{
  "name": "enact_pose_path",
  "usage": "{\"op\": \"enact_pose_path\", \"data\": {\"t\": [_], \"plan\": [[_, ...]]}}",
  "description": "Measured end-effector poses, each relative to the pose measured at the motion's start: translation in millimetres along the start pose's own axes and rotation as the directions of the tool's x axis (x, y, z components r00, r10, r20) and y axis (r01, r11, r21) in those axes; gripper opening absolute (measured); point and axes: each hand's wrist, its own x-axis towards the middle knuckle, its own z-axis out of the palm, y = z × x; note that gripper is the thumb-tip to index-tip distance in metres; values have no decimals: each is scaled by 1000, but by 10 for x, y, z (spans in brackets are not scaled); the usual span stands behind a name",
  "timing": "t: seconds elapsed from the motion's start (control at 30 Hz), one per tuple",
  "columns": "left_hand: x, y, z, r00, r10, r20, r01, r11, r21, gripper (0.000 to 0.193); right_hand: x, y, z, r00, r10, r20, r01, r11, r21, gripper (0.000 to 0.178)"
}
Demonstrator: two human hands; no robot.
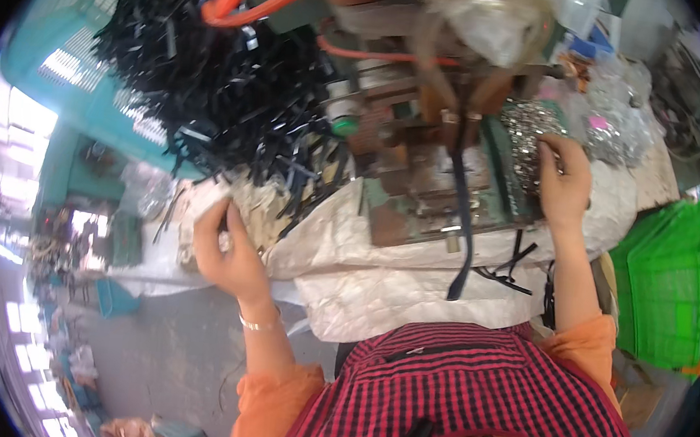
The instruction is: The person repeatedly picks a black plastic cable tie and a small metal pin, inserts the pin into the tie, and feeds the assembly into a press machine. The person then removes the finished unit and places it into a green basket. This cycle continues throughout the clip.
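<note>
At the left, my left hand is curled with thumb and fingertips close together, beside beige strips and a heap of black strips. What it pinches, if anything, is too small to tell. My right hand reaches the pile of small shiny metal pieces, its fingers bent inward at the pile's right edge; anything between the fingertips cannot be made out. Between my hands stands a worn green and rusty machine. A long dark bar or strap runs down in front of it.
White woven sheeting covers the bench's near edge, with a few loose black strips on it. A green plastic crate stands at the right. Orange tubing crosses above. Clear plastic bags lie at the back right.
</note>
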Motion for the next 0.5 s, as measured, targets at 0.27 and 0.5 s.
{"op": "enact_pose_path", "data": {"t": [0.27,0.5], "plan": [[14,-871,901,793,315,522,-480,851,215,19,-19,-133,11,971,223,87,-236,951,198,14],[16,-1010,1133,923,265,278,-252,964,-81,14,-423,90,-462,927,368,-73,-339,905,259,12]]}}
